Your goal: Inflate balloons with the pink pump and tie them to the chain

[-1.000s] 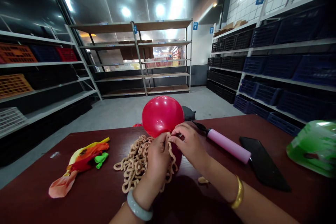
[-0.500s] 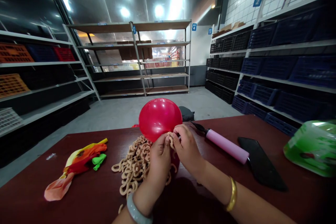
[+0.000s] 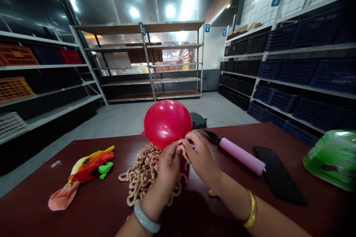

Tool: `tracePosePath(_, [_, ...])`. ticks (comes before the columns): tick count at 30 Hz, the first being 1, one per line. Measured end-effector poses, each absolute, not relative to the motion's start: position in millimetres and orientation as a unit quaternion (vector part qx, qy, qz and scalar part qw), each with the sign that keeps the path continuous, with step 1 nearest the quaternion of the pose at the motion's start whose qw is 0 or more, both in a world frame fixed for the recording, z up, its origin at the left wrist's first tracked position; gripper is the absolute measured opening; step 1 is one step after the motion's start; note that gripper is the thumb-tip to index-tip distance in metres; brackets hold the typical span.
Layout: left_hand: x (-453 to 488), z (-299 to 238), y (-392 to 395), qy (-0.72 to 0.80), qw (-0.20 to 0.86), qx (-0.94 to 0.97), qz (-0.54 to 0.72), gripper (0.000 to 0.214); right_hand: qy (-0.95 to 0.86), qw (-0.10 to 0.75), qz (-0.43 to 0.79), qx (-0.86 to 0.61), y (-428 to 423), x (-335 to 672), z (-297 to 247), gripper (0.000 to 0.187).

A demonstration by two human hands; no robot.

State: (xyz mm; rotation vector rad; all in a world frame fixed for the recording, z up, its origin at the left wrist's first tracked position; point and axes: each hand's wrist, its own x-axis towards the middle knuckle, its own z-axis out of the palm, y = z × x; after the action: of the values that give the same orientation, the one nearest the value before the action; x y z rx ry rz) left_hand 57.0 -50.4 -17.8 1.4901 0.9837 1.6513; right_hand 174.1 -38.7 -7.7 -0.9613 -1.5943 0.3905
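An inflated red balloon (image 3: 166, 123) stands at the middle of the dark red table (image 3: 83, 211), just beyond my hands. My left hand (image 3: 167, 166) and my right hand (image 3: 199, 155) meet at its lower edge, fingers pinched together on a tan looped chain (image 3: 143, 172) that hangs down between them. The rest of the chain lies in a heap on the table to the left of my left hand. The balloon's neck is hidden behind my fingers.
Several limp uninflated balloons (image 3: 80, 174) lie at the left. A pink hand pump (image 3: 239, 154) and a black phone (image 3: 278, 179) lie to the right, with a green plastic bag (image 3: 332, 159) at the far right. Shelving with crates lines the room.
The balloon has drifted slightly left and up. My hands stay pinched on the chain at its base, shifting only a little.
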Motion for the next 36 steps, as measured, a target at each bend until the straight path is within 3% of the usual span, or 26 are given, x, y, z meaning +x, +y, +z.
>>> tracePosePath(10, [60.7, -25.8, -50.7, 0.395, 0.404, 0.53, 0.632, 0.016, -0.706, 0.583, 0.138, -0.377, -46.3, 178.8, 3.8, 0.012])
tracePosePath(15, [57.8, -27.9, -46.7, 0.411, 0.414, 0.522, 0.622, 0.021, -0.747, 0.543, 0.147, -0.354, -40.4, 187.9, 9.2, 0.012])
tracePosePath(27, [57.6, -30.4, -46.4, 0.381, 0.377, 0.592, 0.602, 0.027, -0.716, 0.534, 0.17, -0.417, -43.7, 187.4, 16.8, 0.015])
tracePosePath(36, [50.2, -28.7, -42.0, 0.382, 0.334, 0.626, 0.592, 0.025, -0.768, 0.491, 0.159, -0.379, -48.2, 194.6, 21.2, 0.012])
